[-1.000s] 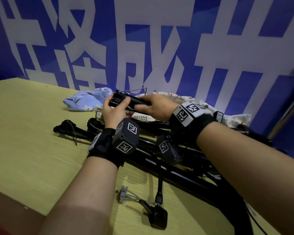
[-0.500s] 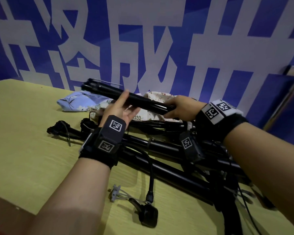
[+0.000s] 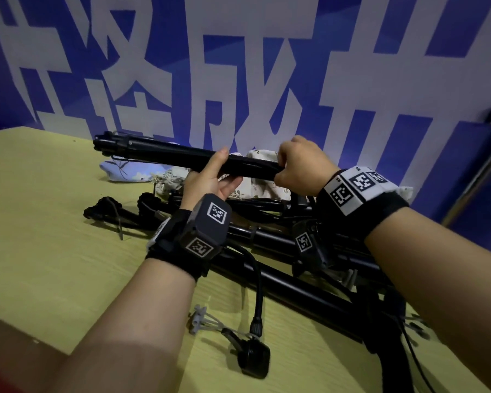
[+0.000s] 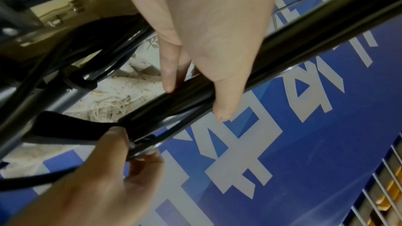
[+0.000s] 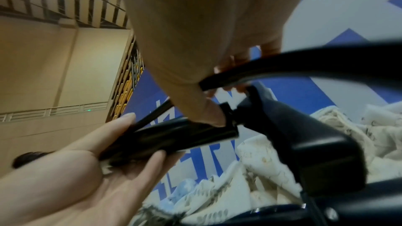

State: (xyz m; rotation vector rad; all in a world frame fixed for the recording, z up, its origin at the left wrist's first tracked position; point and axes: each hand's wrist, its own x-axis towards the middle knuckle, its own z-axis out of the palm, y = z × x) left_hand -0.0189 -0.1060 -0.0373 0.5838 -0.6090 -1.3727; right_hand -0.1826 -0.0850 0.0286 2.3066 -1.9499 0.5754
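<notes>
A black folded stand (image 3: 165, 154) is held level above the table, its bundled end pointing left. My left hand (image 3: 210, 180) supports its middle: the thumb lies up along the near side and the fingers are stretched under it, as the right wrist view shows with the left hand (image 5: 97, 169) under the stand (image 5: 174, 137). My right hand (image 3: 298, 165) grips the stand's right end, fingers curled over it. In the left wrist view the left hand (image 4: 206, 40) touches the stand (image 4: 304, 40) with straight fingers, and the right hand (image 4: 104, 169) pinches its end.
More black stands (image 3: 281, 251) lie piled on the yellow-green table (image 3: 54, 236) under my wrists. A floral cloth (image 3: 258, 182) and a blue cloth (image 3: 125, 171) lie behind them. A small black clamp on a cable (image 3: 253, 355) sits near the front. A blue banner wall (image 3: 267, 66) stands close behind.
The stand has risen from the pile and now sits higher and level. My left hand went from gripping a black part to lying flat under the shaft; the right hand keeps its grip.
</notes>
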